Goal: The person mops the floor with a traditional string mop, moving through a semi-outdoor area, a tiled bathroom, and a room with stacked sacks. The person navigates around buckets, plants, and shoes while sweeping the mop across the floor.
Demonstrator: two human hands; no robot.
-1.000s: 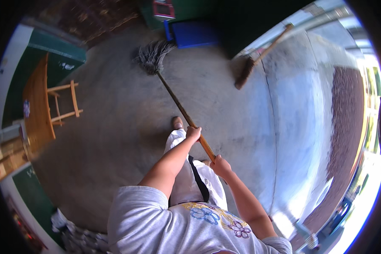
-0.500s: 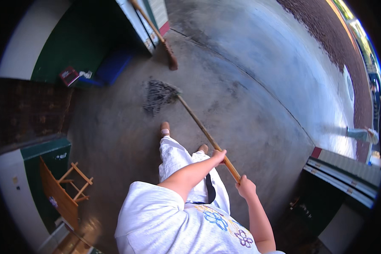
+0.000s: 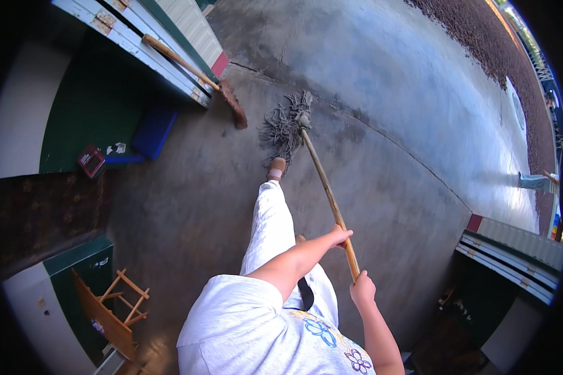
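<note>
A string mop [image 3: 322,175] with a wooden handle slants across the middle, its grey strands spread on the concrete floor ahead of my forward foot. My left hand [image 3: 340,237] is closed round the handle partway up. Nearer my body, at the handle's top end, my right hand [image 3: 363,288] is wrapped round it too. The mop head lies beside the toe of my brown shoe [image 3: 277,167], close to a crack in the floor.
A wooden-handled broom [image 3: 233,106] leans by a white metal doorframe at the upper left. Behind it are a blue object [image 3: 155,131] and a red box [image 3: 91,161]. A wooden folding chair [image 3: 116,303] stands lower left. Another person [image 3: 534,181] is at the far right.
The mop head has moved right and slightly farther away, its handle now steeper. Both hands have shifted a little nearer to me, and my foot has stepped forward.
</note>
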